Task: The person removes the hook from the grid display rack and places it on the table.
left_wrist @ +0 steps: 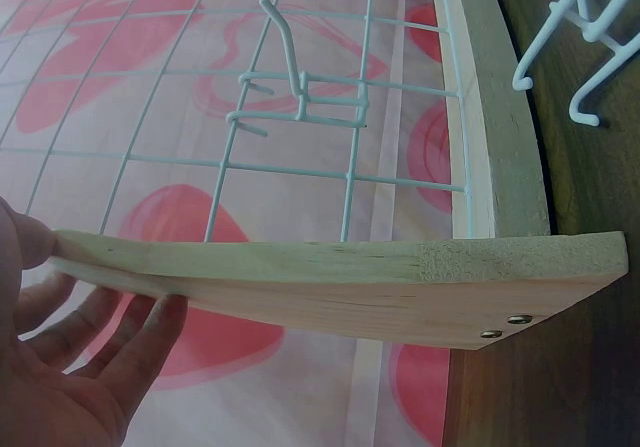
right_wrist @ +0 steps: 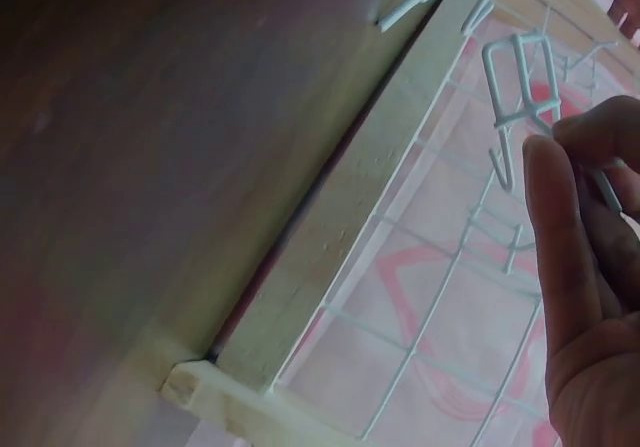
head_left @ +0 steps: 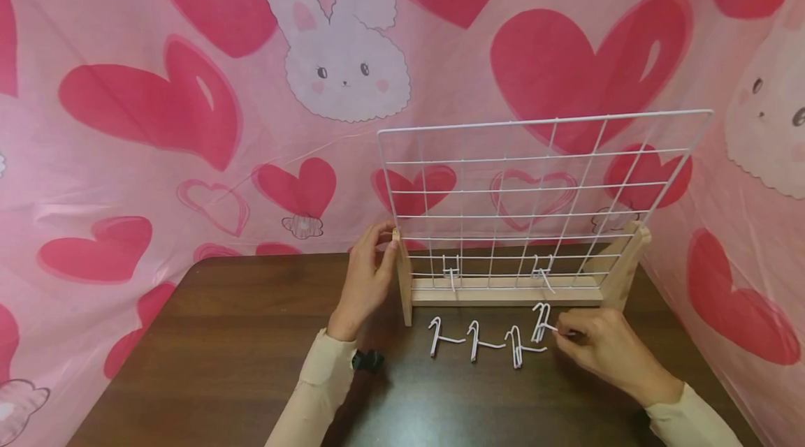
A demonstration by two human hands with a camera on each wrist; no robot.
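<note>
A white wire grid (head_left: 546, 121) stands tilted in a wooden stand. My left hand (head_left: 367, 276) grips the stand's left side panel (left_wrist: 300, 292), the thumb at its front edge and the fingers behind it. Just in front of the stand's right part, my right hand (head_left: 610, 346) pinches the prong of a white wire hook (right_wrist: 527, 113), whose frame points toward the grid. Two similar hooks hang low on the grid, one at left (head_left: 451, 272) and one right of the middle (head_left: 542, 271).
Three more white hooks lie in a row on the dark wooden table (head_left: 264, 335), before the stand's base bar (head_left: 503, 297). A pink cloth (head_left: 440, 84) with hearts and rabbits hangs behind and at the right. A black wristband (head_left: 368, 361) is on my left wrist.
</note>
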